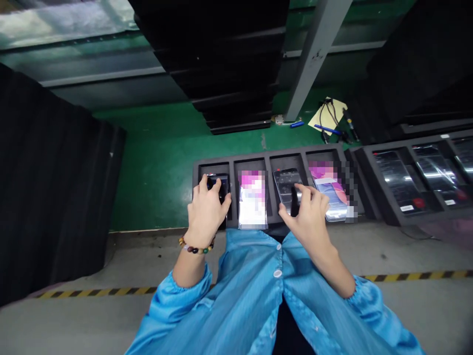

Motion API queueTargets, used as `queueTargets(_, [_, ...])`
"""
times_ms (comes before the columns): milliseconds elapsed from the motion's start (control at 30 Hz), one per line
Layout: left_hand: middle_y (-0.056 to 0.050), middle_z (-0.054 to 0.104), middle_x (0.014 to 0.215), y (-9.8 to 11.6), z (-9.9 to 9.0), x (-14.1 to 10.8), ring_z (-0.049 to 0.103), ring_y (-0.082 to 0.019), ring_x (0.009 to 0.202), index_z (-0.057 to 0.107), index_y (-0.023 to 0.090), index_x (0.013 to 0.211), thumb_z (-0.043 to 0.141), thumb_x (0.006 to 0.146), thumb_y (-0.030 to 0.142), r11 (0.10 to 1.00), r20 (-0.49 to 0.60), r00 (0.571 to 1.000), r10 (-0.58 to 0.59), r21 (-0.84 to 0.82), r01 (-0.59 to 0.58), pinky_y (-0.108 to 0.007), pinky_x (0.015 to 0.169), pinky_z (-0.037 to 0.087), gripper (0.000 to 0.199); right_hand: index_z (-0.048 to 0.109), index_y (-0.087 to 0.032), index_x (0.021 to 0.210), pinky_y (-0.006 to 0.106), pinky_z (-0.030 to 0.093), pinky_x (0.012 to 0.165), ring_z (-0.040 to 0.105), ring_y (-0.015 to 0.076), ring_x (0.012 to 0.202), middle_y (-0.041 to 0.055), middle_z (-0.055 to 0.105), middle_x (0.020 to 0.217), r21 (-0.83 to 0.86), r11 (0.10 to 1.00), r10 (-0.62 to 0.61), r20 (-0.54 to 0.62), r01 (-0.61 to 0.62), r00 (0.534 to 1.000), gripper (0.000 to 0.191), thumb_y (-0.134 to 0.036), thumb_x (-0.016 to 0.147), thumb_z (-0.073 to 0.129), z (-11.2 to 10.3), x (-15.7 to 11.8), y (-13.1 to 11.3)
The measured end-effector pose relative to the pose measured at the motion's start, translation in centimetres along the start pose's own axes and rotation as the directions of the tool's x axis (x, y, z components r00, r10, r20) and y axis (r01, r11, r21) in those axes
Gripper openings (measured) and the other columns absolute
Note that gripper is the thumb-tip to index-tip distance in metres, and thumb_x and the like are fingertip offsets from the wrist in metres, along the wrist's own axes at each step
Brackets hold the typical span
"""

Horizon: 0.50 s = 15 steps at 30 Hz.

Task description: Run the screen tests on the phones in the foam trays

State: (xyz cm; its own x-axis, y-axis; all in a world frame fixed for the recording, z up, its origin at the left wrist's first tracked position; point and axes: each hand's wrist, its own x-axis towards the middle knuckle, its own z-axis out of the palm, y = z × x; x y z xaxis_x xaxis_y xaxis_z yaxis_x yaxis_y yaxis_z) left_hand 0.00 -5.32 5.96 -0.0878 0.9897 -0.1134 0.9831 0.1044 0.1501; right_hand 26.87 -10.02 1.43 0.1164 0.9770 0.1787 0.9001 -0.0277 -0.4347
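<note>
My left hand (207, 206) lies over a dark phone (222, 180) in the leftmost compartment of a black foam tray (251, 161). Its fingers are bent and apart, with the tips at the phone's upper part. Over the third compartment, my right hand (309, 213) has thumb and index finger spread across another dark-screened phone (287, 182); the thumb is near its left edge. Between my hands sits a phone with a lit white and pink screen (253, 199). A phone with a lit pink and blue screen (328, 190) occupies the rightmost compartment, partly behind my right hand.
A second foam tray (397, 190) with several wrapped phones stands to the right. Tall stacks of black trays rise at the left (55, 182) and back (229, 64). Near a grey post (314, 59), a yellow paper (334, 111), cables and pens lie on the green tabletop (155, 172).
</note>
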Motion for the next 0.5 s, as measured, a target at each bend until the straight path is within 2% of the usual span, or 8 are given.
queueTargets(100, [-0.019,0.058,0.160,0.1,-0.2,0.1,0.060,-0.045,0.137,0.075,0.021,0.143,0.067,0.099,0.041,0.999,-0.017,0.999,-0.038,-0.028,0.037,-0.061,0.096,0.066,0.049,0.056,-0.015,0.147,0.064,0.047,0.106,0.048,0.0410,0.126,0.0222,0.055,0.136,-0.005,1.000,0.026,0.004,-0.026,1.000,0.062,-0.047,0.095,0.065,0.0,0.2,-0.4])
queueTargets(233, [-0.020,0.063,0.144,0.4,-0.1,-0.1,0.062,-0.043,0.127,0.077,0.020,0.138,0.067,0.096,0.040,0.996,-0.050,0.995,-0.085,-0.039,0.084,-0.056,0.086,0.065,0.047,0.059,-0.016,0.143,0.063,0.047,0.107,0.051,0.0412,0.125,0.0211,0.057,0.136,-0.007,0.999,0.052,-0.001,-0.052,0.999,0.059,-0.047,0.093,0.067,-0.1,0.2,-0.5])
queueTargets(400, [-0.020,0.065,0.135,0.8,0.6,-0.4,0.063,-0.041,0.122,0.074,0.018,0.139,0.061,0.100,0.039,0.999,-0.079,0.996,-0.046,0.000,0.047,-0.048,0.078,0.063,0.047,0.062,-0.017,0.136,0.064,0.046,0.108,0.051,0.0420,0.127,0.0201,0.058,0.136,-0.003,0.995,0.101,0.013,-0.101,0.995,0.055,-0.048,0.091,0.070,0.1,0.1,-0.3])
queueTargets(500, [-0.021,0.064,0.138,0.9,0.8,-0.6,0.063,-0.040,0.124,0.073,0.015,0.140,0.057,0.102,0.039,1.000,-0.075,0.997,-0.024,0.015,0.025,-0.046,0.078,0.063,0.047,0.057,-0.017,0.145,0.066,0.045,0.109,0.050,0.0425,0.130,0.0210,0.057,0.138,0.029,0.995,0.100,0.020,-0.101,0.995,0.060,-0.051,0.095,0.067,0.0,0.0,-0.6])
